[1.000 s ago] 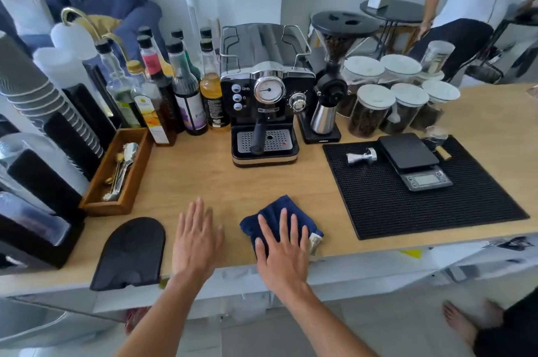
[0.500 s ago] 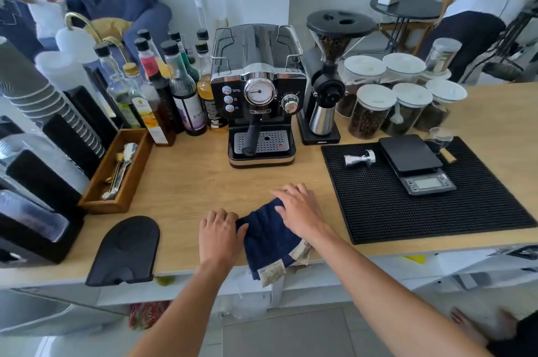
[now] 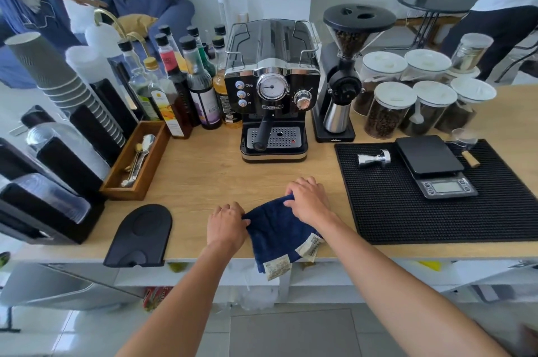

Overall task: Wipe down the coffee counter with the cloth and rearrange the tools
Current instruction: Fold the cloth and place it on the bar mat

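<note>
Head view: dark blue cloth (image 3: 275,230) lies at the front edge of the counter (image 3: 203,176), lower centre of frame, w/ one corner & its tags hanging over the lip. Left hand (image 3: 225,224) pinches its left edge, right hand (image 3: 307,202) curls over its far edge. Risks, as I judge: a pull toward the body could drag the cloth off the edge; a wide sweep right could catch the black mat (image 3: 436,211) & knock the tamper (image 3: 375,158).

Terry cloth (image 3: 276,228) — matt, wood-grain counter (image 3: 203,170)
</note>
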The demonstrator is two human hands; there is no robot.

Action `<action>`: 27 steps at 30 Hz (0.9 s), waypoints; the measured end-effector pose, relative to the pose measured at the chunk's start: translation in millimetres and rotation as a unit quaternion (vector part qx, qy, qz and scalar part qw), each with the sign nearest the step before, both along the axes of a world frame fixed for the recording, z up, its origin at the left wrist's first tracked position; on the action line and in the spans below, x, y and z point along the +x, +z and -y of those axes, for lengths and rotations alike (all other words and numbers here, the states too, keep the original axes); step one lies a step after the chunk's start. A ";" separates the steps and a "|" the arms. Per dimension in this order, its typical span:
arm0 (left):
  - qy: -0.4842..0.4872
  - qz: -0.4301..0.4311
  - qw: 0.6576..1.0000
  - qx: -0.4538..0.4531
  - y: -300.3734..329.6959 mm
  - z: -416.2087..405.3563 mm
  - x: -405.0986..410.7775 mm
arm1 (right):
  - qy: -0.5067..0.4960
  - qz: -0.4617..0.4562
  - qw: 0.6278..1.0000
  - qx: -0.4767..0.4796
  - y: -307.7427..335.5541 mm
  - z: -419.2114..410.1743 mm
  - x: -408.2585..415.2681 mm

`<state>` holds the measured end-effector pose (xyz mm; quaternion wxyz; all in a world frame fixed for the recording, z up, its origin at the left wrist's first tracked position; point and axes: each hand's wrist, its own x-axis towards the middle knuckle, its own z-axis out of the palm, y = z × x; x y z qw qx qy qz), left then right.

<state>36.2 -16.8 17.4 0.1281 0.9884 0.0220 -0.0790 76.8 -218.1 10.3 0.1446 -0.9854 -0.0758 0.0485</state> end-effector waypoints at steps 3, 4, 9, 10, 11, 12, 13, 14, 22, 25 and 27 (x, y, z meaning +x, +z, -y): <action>-0.013 0.002 1.000 -0.002 3.2 -0.1 3.1 | -0.024 0.010 0.999 0.029 4.4 6.5 -4.2; -0.012 0.007 1.000 -0.015 5.2 0.6 4.3 | -0.033 0.013 0.999 0.038 5.6 9.5 -6.7; -0.019 0.018 0.995 -0.094 19.5 12.3 9.8 | -0.079 0.040 0.994 0.068 16.1 31.4 -20.9; -0.029 0.021 0.994 -0.105 22.3 15.6 10.8 | -0.091 0.042 0.992 0.074 19.9 36.9 -25.6; -0.041 0.026 0.993 -0.110 25.2 19.1 11.9 | -0.104 0.042 0.991 0.080 23.1 43.0 -30.3; -0.051 0.032 0.992 -0.114 28.0 22.9 13.5 | -0.114 0.044 0.989 0.083 25.6 48.8 -34.7; -0.062 0.038 0.991 -0.116 31.3 27.4 15.0 | -0.126 0.046 0.987 0.087 27.7 55.1 -39.7; -0.075 0.043 0.989 -0.118 35.0 33.5 16.0 | -0.139 0.050 0.985 0.091 29.7 62.1 -45.5; -0.169 0.088 0.977 -0.096 48.3 91.4 9.9 | -0.207 0.094 0.970 0.090 49.3 116.2 -88.5; -0.198 0.076 0.970 -0.117 53.0 116.4 1.9 | -0.237 0.092 0.964 0.080 60.7 138.6 -107.1; -0.218 0.063 0.965 -0.129 57.4 133.0 -3.8 | -0.257 0.084 0.960 0.076 67.7 154.7 -119.1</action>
